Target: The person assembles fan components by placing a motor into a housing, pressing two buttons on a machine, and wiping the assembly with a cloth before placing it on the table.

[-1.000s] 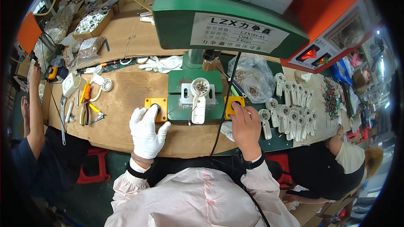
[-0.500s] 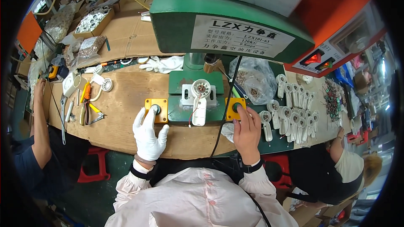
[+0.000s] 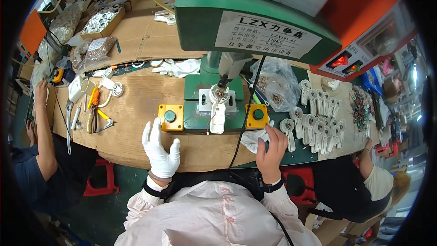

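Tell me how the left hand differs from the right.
The left hand wears a white glove; the right hand is bare. The left hand is by a yellow button box, the right hand by a crumpled white cloth. Both are open, off the green buttons, with dark wristbands.

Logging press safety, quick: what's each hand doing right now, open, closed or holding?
Left hand, gloved: open, empty, off the green button.
Right hand, bare: open; contact with the crumpled white cloth can't be told.
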Tool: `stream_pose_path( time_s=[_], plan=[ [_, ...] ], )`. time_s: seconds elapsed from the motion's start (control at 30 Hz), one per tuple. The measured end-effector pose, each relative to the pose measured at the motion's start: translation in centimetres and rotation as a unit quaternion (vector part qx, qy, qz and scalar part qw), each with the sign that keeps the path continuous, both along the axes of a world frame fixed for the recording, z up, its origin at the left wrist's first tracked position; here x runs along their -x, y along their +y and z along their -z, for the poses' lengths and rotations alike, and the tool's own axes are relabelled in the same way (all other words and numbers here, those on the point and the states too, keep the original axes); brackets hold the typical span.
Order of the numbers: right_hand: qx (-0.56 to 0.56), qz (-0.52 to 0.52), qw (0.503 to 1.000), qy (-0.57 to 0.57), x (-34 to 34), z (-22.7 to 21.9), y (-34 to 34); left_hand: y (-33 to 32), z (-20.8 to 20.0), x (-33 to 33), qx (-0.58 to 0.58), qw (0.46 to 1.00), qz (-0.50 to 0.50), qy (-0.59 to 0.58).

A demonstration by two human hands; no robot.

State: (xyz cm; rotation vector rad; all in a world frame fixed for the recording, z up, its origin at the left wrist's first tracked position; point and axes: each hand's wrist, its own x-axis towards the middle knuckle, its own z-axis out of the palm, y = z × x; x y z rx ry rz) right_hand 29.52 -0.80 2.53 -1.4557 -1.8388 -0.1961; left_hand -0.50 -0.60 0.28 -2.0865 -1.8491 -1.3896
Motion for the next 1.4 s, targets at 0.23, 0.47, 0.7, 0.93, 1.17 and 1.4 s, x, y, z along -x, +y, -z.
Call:
stream_pose_path(
  time_s=[0.23, 0.47, 0.7, 0.93, 1.17, 1.4],
  plan=[
    [0.006, 0.034, 0.999, 0.023, -0.9, 1.2, -2.1, -0.4, -0.8, -0.4, -0.044, 0.998, -0.019, 0.038],
    [-0.006, 0.038, 0.997, 0.067, -1.5, 3.2, -2.0, 0.0, -3.0, -4.2, 0.15, 0.901, 0.183, -0.363],
    [-0.013, 0.033, 0.995, 0.091, -1.9, 3.4, -2.0, 3.0, -3.1, -5.3, 0.358, 0.533, 0.365, -0.674],
    [-0.001, 0.024, 0.994, 0.104, -1.9, 2.9, -2.2, 3.5, -4.4, -6.6, 0.413, 0.428, 0.384, -0.707],
    [0.001, 0.021, 0.995, 0.098, -1.9, 2.8, -2.2, 3.5, -4.2, -7.2, 0.415, 0.434, 0.39, -0.698],
    [0.008, 0.012, 0.995, 0.098, -1.9, 3.0, -2.3, 3.4, -6.0, -7.5, 0.42, 0.516, 0.359, -0.654]
  ],
)
